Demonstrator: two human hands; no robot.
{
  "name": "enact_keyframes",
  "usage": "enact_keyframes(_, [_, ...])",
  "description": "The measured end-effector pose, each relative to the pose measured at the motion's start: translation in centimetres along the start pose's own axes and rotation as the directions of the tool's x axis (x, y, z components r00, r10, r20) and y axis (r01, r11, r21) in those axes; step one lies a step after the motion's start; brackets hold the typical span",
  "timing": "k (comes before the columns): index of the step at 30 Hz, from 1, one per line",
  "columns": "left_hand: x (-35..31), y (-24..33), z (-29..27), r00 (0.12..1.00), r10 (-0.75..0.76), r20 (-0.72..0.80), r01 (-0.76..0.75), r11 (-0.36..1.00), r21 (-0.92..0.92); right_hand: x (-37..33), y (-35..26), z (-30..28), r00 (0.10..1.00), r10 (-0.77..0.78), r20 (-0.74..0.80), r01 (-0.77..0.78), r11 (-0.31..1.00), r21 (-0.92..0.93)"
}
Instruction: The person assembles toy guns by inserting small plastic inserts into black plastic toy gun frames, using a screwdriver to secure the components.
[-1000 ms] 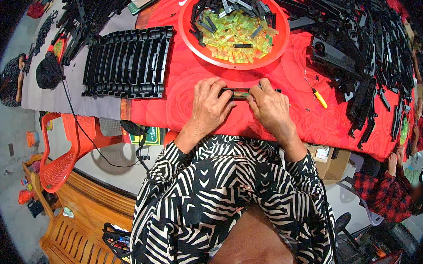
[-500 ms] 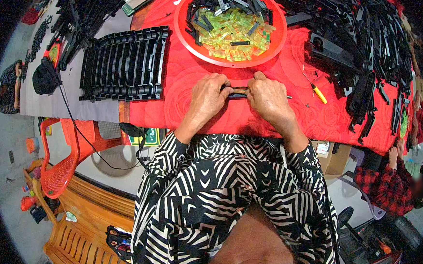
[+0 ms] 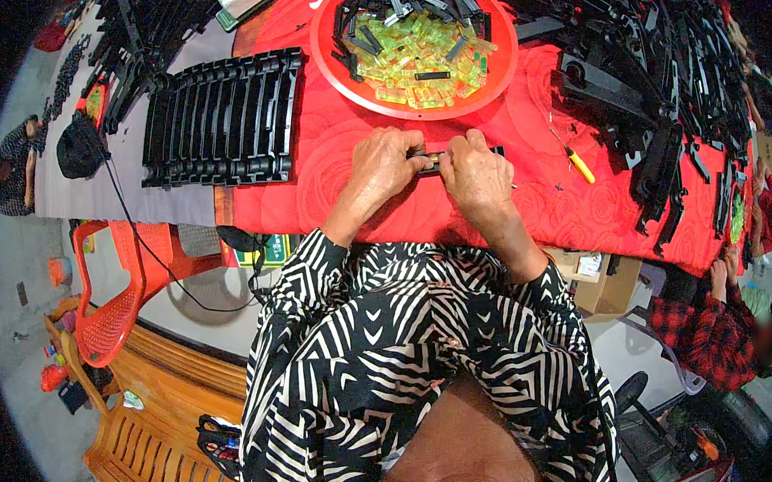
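My left hand [image 3: 385, 169] and my right hand [image 3: 479, 175] are close together over the red cloth, fingers closed on a long black plastic part [image 3: 430, 170]. Most of the part is hidden by my fingers; a short stretch shows between the hands, and a dark end sticks out beyond my right hand. Just past my hands stands a round red tray [image 3: 326, 63]. In it lie many small yellow-green translucent pieces [image 3: 402, 68] and, toward its far side, loose black plastic pieces [image 3: 429, 0].
At left lies a row of black ribbed strips [image 3: 219, 119]. A large heap of black parts [image 3: 651, 92] covers the right side. Nearer is a yellow-handled tool [image 3: 580, 165]. A red chair [image 3: 116, 310] and wooden bench [image 3: 163, 431] stand at left; another person's checked sleeve [image 3: 705, 332] shows at right.
My right hand has shifted slightly left and its fingers have changed position on the black part. My left hand stays close to where it was, still holding it. The view has moved a little.
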State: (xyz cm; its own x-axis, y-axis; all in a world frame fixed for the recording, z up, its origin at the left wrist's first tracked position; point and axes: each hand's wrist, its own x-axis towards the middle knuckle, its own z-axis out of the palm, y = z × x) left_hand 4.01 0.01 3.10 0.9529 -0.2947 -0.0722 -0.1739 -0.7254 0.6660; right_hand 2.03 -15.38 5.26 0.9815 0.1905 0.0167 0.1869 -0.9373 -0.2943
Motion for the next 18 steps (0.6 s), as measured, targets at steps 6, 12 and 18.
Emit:
enact_keyframes(6, [-0.4,-0.1,-0.1,0.997,-0.071,-0.011,0.071,0.997,0.017,0.1,2.8,-2.0,0.974,0.062,-0.220,0.077,0.817,0.572])
enact_keyframes(12, [0.0,-0.1,0.1,0.995,-0.101,0.013,0.101,0.994,-0.033,-1.5,3.8,0.2,0.978,-0.183,-0.103,0.208,0.896,0.391])
enact_keyframes(18, [-0.2,-0.4,0.3,0.998,-0.063,-0.027,0.061,0.996,-0.071,-2.1,2.7,0.7,0.983,-0.177,0.049,0.165,0.969,0.185])
